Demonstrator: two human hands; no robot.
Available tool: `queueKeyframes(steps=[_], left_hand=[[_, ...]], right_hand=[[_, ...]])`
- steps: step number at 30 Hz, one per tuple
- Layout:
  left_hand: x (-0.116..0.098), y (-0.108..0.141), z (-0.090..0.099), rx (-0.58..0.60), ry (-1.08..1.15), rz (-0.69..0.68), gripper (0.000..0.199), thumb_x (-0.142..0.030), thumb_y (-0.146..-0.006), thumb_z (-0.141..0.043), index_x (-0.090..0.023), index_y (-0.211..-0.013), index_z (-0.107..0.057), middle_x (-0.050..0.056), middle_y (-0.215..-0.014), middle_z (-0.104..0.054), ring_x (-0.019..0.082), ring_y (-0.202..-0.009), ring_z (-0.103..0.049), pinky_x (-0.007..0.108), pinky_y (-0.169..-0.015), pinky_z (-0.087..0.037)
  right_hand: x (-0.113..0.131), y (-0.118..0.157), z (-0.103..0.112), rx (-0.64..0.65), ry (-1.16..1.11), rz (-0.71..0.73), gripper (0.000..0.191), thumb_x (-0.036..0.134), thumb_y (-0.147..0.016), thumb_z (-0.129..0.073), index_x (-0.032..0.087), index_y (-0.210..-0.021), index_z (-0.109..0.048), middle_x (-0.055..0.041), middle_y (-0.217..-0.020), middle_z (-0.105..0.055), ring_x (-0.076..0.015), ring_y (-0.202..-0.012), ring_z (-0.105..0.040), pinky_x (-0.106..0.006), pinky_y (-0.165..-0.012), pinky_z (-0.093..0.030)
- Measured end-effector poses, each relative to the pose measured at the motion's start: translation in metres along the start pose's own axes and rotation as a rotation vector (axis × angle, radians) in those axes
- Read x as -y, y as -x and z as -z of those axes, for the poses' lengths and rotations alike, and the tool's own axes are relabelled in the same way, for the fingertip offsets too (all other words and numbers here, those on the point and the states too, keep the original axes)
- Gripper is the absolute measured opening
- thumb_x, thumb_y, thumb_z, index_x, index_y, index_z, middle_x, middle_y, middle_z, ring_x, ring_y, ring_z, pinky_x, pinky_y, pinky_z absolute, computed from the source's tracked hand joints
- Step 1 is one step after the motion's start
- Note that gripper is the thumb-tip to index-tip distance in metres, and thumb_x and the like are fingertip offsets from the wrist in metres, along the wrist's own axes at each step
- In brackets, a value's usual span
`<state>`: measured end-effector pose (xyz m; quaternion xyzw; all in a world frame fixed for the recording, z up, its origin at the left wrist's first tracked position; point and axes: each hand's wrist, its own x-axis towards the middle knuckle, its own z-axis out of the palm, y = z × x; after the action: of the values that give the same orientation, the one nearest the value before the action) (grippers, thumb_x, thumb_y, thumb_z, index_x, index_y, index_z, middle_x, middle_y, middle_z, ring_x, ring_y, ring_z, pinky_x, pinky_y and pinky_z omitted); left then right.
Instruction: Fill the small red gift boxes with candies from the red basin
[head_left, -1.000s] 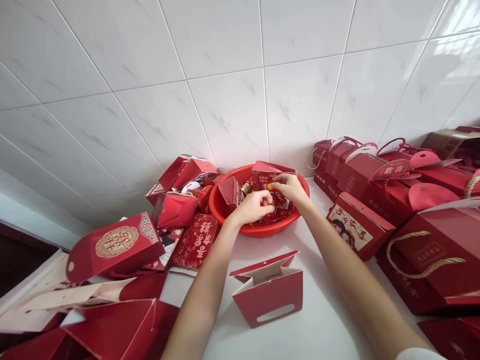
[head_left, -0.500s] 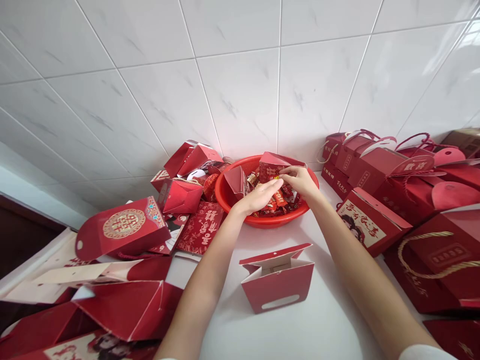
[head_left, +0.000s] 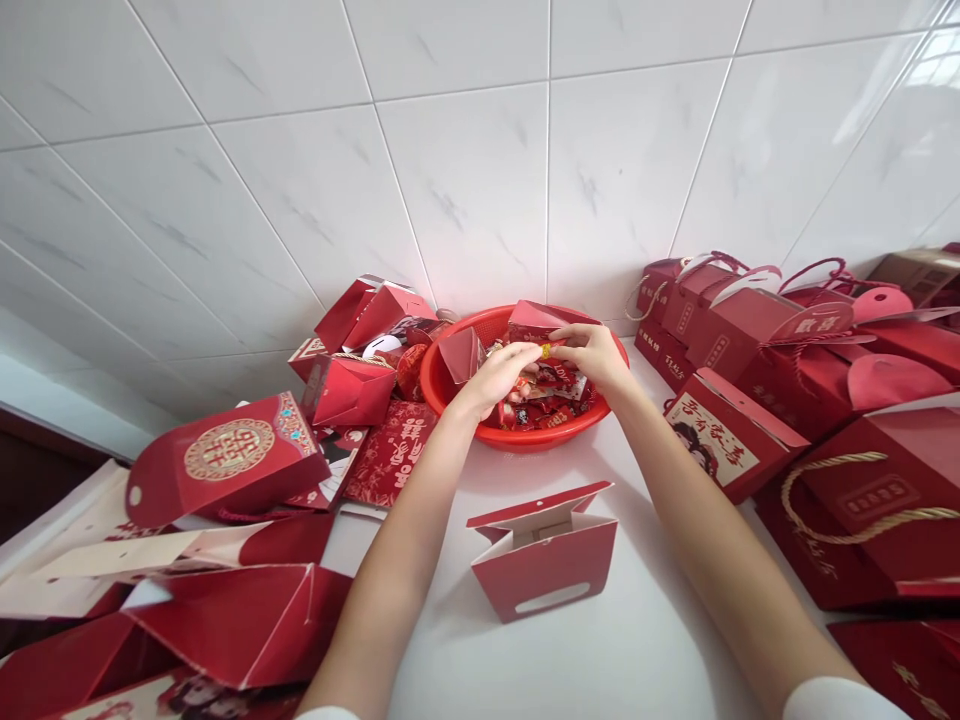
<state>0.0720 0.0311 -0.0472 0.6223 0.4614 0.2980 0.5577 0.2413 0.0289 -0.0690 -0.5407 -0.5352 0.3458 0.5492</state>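
A red plastic basket (head_left: 517, 440) stands by the tiled wall, holding wrapped candies (head_left: 551, 410) and small red boxes. Over it, my left hand (head_left: 502, 378) has its fingers curled, with some red wrapped candies under its palm. Touching its fingertips from the right, my right hand (head_left: 589, 352) pinches a small yellow-wrapped candy (head_left: 546, 351) at that meeting point. Nearer to me, an open red box (head_left: 546, 565) stands upright on the white table, its top flaps apart.
Red gift boxes (head_left: 225, 455) and folded cartons lie piled on the left of the white table (head_left: 525, 660). On the right stand several closed red boxes (head_left: 780, 350) with rope handles. A tiled wall (head_left: 465, 180) rises behind.
My left hand has curled from a flatter pose, and candies now show under it. My two hands have come together around the yellow candy. The view has shifted slightly.
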Motion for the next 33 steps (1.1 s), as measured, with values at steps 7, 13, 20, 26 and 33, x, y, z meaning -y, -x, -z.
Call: queueKeyframes(steps=[7, 13, 20, 26, 33], left_hand=[[0.005, -0.004, 0.001, -0.102, -0.159, -0.090, 0.020, -0.025, -0.088, -0.061, -0.016, -0.105, -0.066, 0.002, -0.085, -0.068, 0.005, -0.050, -0.050, 0.017, -0.048, -0.039], [0.013, -0.001, 0.004, 0.207, -0.767, -0.028, 0.014, -0.029, -0.077, -0.069, -0.017, -0.081, -0.074, 0.004, -0.080, -0.073, 0.017, -0.068, -0.064, 0.024, -0.061, -0.047], [0.006, 0.005, 0.001, 0.274, -1.099, 0.169, 0.034, -0.021, -0.065, -0.070, -0.020, -0.099, -0.076, 0.011, -0.108, -0.075, 0.028, -0.089, -0.069, 0.029, -0.066, -0.051], [0.004, 0.004, -0.005, 0.288, -1.155, 0.220, 0.026, -0.012, -0.064, -0.064, -0.016, -0.087, -0.076, 0.014, -0.100, -0.076, 0.029, -0.084, -0.070, 0.032, -0.068, -0.052], [0.010, 0.004, 0.000, 0.149, -0.985, 0.055, 0.020, -0.004, -0.065, -0.061, -0.017, -0.072, -0.074, 0.008, -0.082, -0.075, 0.023, -0.079, -0.069, 0.027, -0.064, -0.048]], right_hand=[[0.002, 0.001, 0.000, 0.035, -0.038, 0.073, 0.025, 0.025, -0.063, -0.071, 0.014, -0.086, -0.070, -0.0005, -0.065, -0.066, -0.0145, -0.061, -0.059, -0.026, -0.059, -0.047], [-0.005, -0.006, -0.005, -0.124, 0.044, 0.121, 0.019, 0.015, -0.063, -0.066, 0.014, -0.081, -0.070, -0.0022, -0.071, -0.069, -0.0161, -0.068, -0.063, -0.027, -0.064, -0.049], [-0.004, -0.003, -0.003, -0.044, 0.041, 0.168, 0.020, 0.017, -0.071, -0.065, 0.015, -0.090, -0.071, -0.0061, -0.086, -0.074, -0.0188, -0.080, -0.068, -0.031, -0.074, -0.054], [-0.013, -0.006, -0.004, 0.144, 0.349, 0.085, 0.014, 0.014, -0.074, -0.067, 0.017, -0.086, -0.073, -0.0079, -0.094, -0.076, -0.0213, -0.087, -0.070, -0.031, -0.078, -0.053], [0.003, 0.003, -0.007, 0.321, 0.961, -0.220, 0.030, 0.025, -0.082, -0.067, 0.013, -0.109, -0.070, -0.0165, -0.109, -0.073, -0.0294, -0.101, -0.069, -0.031, -0.076, -0.050]])
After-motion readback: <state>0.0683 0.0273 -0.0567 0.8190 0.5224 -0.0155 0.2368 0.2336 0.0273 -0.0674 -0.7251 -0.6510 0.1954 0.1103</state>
